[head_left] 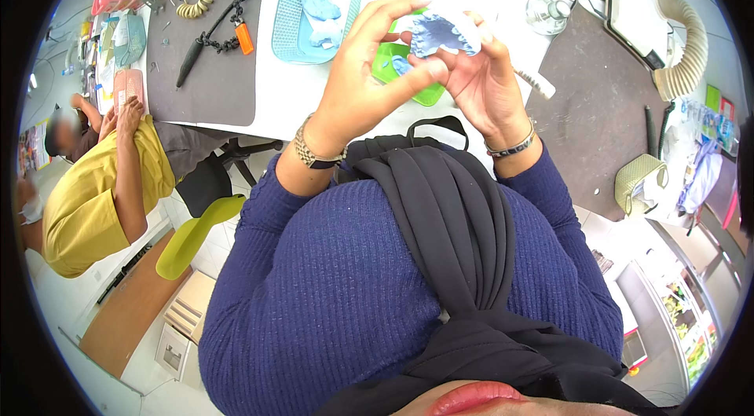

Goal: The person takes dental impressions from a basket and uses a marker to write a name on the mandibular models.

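Observation:
Both my hands are raised over the white table around a pale blue dental cast (440, 35), a horseshoe arch with a row of teeth along its edge. My left hand (369, 62) curls round its left side, fingers above and thumb stretched underneath. From the right, my right hand (487, 82) grips it with bent fingers at the edge. Behind and below the cast lies a bright green tray (430, 94), mostly covered by my hands. A small blue piece (401, 65) shows in it.
A light blue basket (302, 51) holds blue and white dental pieces. Left of it, a handpiece (188, 62) with a dark cord lies on a grey mat. A glass jar (547, 14) and a ribbed hose (682, 39) stand right. A person in yellow (102, 196) works at far left.

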The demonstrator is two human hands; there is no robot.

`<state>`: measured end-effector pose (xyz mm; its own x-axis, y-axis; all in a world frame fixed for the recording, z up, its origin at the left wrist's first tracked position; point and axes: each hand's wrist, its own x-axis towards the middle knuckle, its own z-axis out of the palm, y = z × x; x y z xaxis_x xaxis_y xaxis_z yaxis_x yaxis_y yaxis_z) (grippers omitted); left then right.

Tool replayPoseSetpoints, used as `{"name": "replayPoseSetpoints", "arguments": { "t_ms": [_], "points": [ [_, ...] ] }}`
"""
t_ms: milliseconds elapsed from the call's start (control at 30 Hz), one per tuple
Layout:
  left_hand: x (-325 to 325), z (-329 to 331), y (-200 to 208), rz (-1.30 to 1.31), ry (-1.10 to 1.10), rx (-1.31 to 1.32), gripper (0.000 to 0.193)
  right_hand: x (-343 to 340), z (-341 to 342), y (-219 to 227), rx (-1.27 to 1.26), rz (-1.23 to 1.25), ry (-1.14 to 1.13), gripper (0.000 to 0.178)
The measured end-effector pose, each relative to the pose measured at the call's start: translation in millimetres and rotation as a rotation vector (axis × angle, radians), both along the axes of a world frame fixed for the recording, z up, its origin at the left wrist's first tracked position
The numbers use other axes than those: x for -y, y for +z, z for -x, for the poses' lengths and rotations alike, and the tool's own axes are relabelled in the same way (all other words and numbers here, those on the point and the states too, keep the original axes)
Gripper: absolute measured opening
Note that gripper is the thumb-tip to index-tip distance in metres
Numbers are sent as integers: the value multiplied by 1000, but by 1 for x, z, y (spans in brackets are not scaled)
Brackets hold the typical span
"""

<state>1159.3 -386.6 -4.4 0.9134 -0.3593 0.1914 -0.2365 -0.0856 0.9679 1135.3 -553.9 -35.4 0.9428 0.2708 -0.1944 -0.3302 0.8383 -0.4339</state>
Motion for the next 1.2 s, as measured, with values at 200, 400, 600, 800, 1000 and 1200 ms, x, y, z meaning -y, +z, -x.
{"name": "replayPoseSetpoints", "arguments": {
  "t_ms": [200, 400, 600, 800, 1000, 1200],
  "points": [
    [28, 15, -4, 615, 36, -571, 47, -20, -1, 8, 509, 890, -375, 39],
    [25, 8, 2, 1066, 109, -931, 42, -21, 0, 15, 728, 1245, -539, 36],
    [25, 14, 3, 1123, -23, -906, 43, 2, -11, 30, 641, 637, -561, 26],
    [31, 24, 10, 913, -56, -798, 42, -4, -6, 60, 660, 771, -420, 9],
    [37, 27, 23, 761, 54, -749, 39, -12, -9, 57, 692, 926, -561, 15],
    [37, 28, 20, 737, 73, -746, 40, -13, -10, 56, 698, 1009, -588, 14]
  ]
}}
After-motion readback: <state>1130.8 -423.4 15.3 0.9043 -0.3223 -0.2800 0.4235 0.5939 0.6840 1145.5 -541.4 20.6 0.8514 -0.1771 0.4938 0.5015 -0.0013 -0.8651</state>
